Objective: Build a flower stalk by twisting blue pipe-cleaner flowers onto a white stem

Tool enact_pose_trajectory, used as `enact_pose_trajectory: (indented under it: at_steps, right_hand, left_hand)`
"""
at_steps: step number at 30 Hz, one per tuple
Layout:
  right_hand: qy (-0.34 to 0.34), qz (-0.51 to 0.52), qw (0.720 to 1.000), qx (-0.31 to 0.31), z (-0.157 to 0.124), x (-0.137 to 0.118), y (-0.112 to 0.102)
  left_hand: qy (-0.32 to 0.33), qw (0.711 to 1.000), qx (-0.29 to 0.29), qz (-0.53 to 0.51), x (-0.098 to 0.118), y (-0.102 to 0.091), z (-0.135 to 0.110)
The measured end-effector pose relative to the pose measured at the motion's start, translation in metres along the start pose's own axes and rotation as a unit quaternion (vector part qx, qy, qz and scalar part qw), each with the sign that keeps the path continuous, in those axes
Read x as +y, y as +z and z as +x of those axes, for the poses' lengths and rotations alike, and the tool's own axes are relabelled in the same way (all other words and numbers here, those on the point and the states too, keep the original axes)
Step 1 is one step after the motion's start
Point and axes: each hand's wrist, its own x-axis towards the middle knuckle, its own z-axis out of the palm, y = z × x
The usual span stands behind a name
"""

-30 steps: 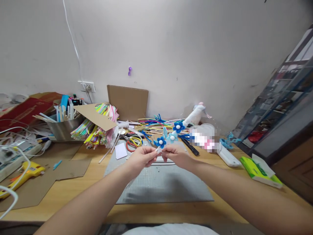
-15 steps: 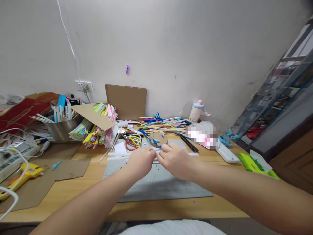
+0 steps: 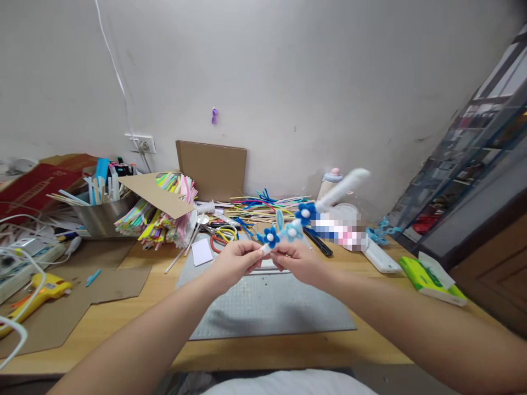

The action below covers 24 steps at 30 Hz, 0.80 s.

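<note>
A white fuzzy strip with flowers (image 3: 344,187) slants up and to the right above the desk. Dark blue flowers (image 3: 306,214) and a light blue flower (image 3: 292,232) with white centres sit along it, the lowest close to my fingers. My left hand (image 3: 239,262) pinches the strip's lower end between thumb and fingers. Right beside it, my right hand (image 3: 297,260) grips the same end, its fingertips almost touching the left ones. Below both hands lies a grey cutting mat (image 3: 272,307). Just behind them are scissors (image 3: 225,235) with red and yellow handles.
Bundled colourful pipe cleaners (image 3: 158,227) and a metal container (image 3: 102,216) stand at left, near a yellow glue gun (image 3: 47,291). Loose pipe cleaners (image 3: 267,207) lie at the back. A black pen-like tool (image 3: 319,242), a bottle (image 3: 329,184) and a green tissue pack (image 3: 430,280) are at right.
Both hands have turned, bringing the white strip up from low over the mat into a steep slant. Its blue flowers now show, and the fingers have shifted to a pinch at its lower end.
</note>
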Motion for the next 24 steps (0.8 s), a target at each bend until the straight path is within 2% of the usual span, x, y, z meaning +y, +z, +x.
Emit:
enact_pose_trajectory:
  at_steps: [2,5,8,11,13,15,19,21,22,24]
  right_hand:
    - [0.036,0.006,0.999,0.038,-0.004,0.000,0.011]
    - [0.051,-0.058,0.993,0.085,-0.006,0.002,0.019]
    - [0.008,-0.211,0.975,0.072,-0.004,0.002,0.019]
    - [-0.067,-0.371,0.926,0.013,-0.003,-0.005,0.015]
    - [-0.107,-0.438,0.892,-0.042,-0.003,-0.013,0.011]
    - [-0.133,-0.469,0.868,-0.093,-0.003,-0.021,0.007]
    - [-0.182,-0.457,0.854,-0.168,0.002,-0.028,0.000]
    - [-0.199,-0.435,0.855,-0.202,0.008,-0.029,-0.006]
    - [-0.204,-0.423,0.855,-0.220,0.012,-0.029,-0.008]
    - [-0.207,-0.403,0.855,-0.252,0.020,-0.028,-0.015]
  left_hand:
    - [-0.038,0.997,0.050,-0.054,-0.007,0.005,0.005]
    - [-0.066,0.991,0.103,-0.051,-0.015,0.008,0.013]
    - [-0.059,0.986,0.146,0.057,-0.020,0.006,0.019]
    - [0.000,0.954,0.161,0.252,-0.020,0.004,0.020]
    - [0.050,0.910,0.141,0.386,-0.018,0.003,0.018]
    - [0.083,0.861,0.096,0.493,-0.014,0.003,0.014]
    - [0.097,0.785,-0.012,0.612,-0.006,0.005,0.008]
    - [0.100,0.770,-0.046,0.629,-0.004,0.005,0.007]
    - [0.104,0.771,-0.057,0.625,-0.004,0.004,0.007]
    - [0.119,0.796,-0.077,0.589,-0.005,0.002,0.008]
